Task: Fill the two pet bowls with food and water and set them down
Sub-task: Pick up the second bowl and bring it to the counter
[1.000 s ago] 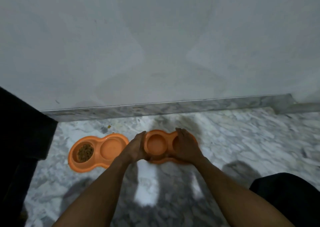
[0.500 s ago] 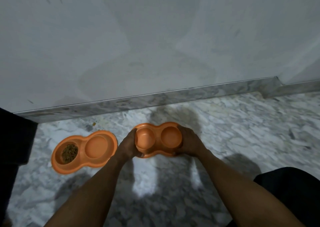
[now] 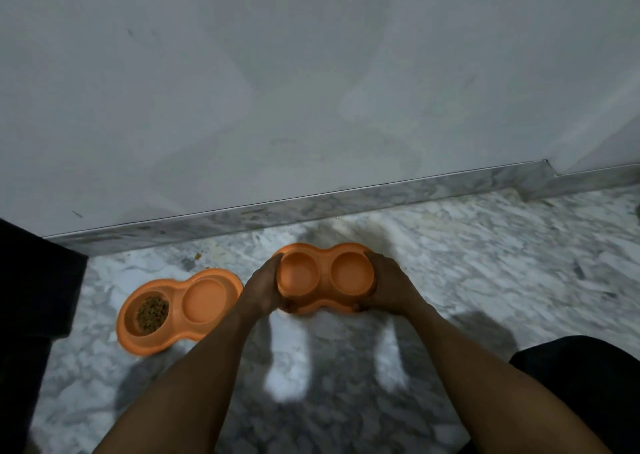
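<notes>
An orange double pet bowl (image 3: 325,273) with two round wells, both with nothing visible in them, is held over the marble floor. My left hand (image 3: 261,289) grips its left end and my right hand (image 3: 389,287) grips its right end. A second orange double bowl (image 3: 204,299) lies on the floor to the left, close to my left wrist. Its left well holds brown kibble (image 3: 151,313); its right well shows only orange.
A grey wall with a marble skirting (image 3: 311,207) runs along the back. A few kibble crumbs (image 3: 198,256) lie near the skirting. Dark cloth (image 3: 31,297) fills the left edge, and my dark-clad knee (image 3: 585,388) sits at the lower right.
The held bowl has come up off the floor and tilted toward me, with both wells now in plain sight. My right hand has shifted from over the right well to the bowl's end.
</notes>
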